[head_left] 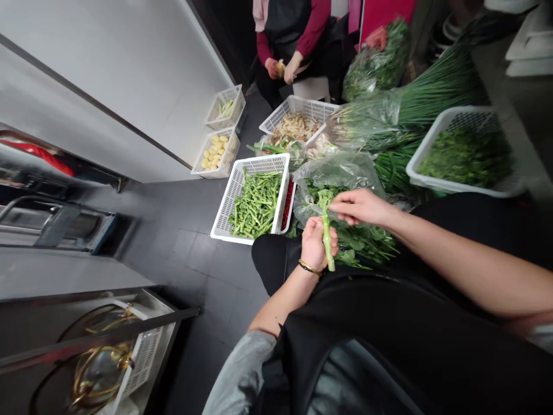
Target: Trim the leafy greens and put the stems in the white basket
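Note:
My left hand (314, 242) is closed around a thick pale green vegetable stalk (327, 236) and holds it upright over my lap. My right hand (360, 206) pinches the leafy top of the same stalk. Just behind the hands lies a clear plastic bag (337, 173) of leafy greens, with more loose leaves (367, 242) on my black apron. To the left, a white basket (224, 207) on the floor holds trimmed green stalks (256, 204).
Another person (298, 40) in red sleeves sits at the back, holding something small. White baskets hold pale peelings (298, 124), yellow pieces (215, 153) and dark greens (462, 155). Bundled long chives (423, 98) lie at right. Steel counters (86, 104) stand left.

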The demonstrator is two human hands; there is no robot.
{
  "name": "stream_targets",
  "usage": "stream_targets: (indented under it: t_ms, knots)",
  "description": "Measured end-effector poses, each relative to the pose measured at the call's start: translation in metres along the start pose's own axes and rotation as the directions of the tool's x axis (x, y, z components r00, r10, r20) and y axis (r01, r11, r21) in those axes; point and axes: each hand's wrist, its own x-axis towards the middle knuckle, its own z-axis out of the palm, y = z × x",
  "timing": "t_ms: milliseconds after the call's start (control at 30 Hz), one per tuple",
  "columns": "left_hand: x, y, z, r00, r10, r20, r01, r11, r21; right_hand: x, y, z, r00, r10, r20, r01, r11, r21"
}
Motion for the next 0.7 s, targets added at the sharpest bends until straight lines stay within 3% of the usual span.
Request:
stream_targets:
  t_ms: [67,133,200,267,300,367,433,467,533,600,700]
  knots:
    - [0.0,-0.001,0.002,1.0,-0.029,-0.01,0.029,0.999,-0.027,0.011,-0.01,0.012,0.973,-0.08,-0.218,0.075,0.997,-0.03]
    - [0.002,-0.001,0.0,0.996,-0.074,-0.05,0.07,0.996,-0.063,0.008,-0.018,0.027,0.898,-0.279,-0.341,0.202,0.949,-0.243]
    - [0.007,-0.001,-0.005,0.989,-0.087,-0.119,0.075,0.992,-0.099,-0.008,-0.022,0.037,0.831,-0.509,-0.223,0.387,0.818,-0.425]
    - [0.011,0.0,-0.01,0.983,-0.093,-0.157,0.073,0.988,-0.133,-0.025,-0.019,0.038,0.803,-0.595,0.028,0.548,0.72,-0.426]
    - [0.012,0.001,-0.013,0.985,-0.111,-0.136,0.09,0.985,-0.149,-0.031,-0.016,0.034,0.816,-0.563,0.13,0.565,0.73,-0.385]
    - [0.012,0.003,-0.015,0.985,-0.175,-0.008,0.171,0.971,-0.168,-0.032,-0.007,0.022,0.908,-0.375,0.189,0.417,0.858,-0.299]
    - [0.009,0.005,-0.015,0.965,-0.226,0.13,0.245,0.957,-0.157,-0.021,0.003,0.008,0.987,-0.123,0.101,0.137,0.981,-0.136]
    - [0.008,0.006,-0.014,0.955,-0.24,0.173,0.266,0.953,-0.144,-0.012,0.008,0.003,0.999,-0.017,0.041,0.018,1.0,-0.015]
    - [0.006,0.005,-0.011,0.948,-0.253,0.195,0.279,0.952,-0.123,0.005,0.011,0.001,0.993,0.11,-0.051,-0.097,0.974,0.204]
    - [0.007,0.002,-0.01,0.955,-0.261,0.144,0.279,0.953,-0.121,0.014,0.008,0.01,0.978,0.13,-0.161,-0.095,0.972,0.213]
    - [0.011,-0.006,-0.011,0.967,-0.252,-0.036,0.246,0.96,-0.133,0.006,-0.005,0.032,0.933,-0.062,-0.353,0.021,0.993,-0.118]
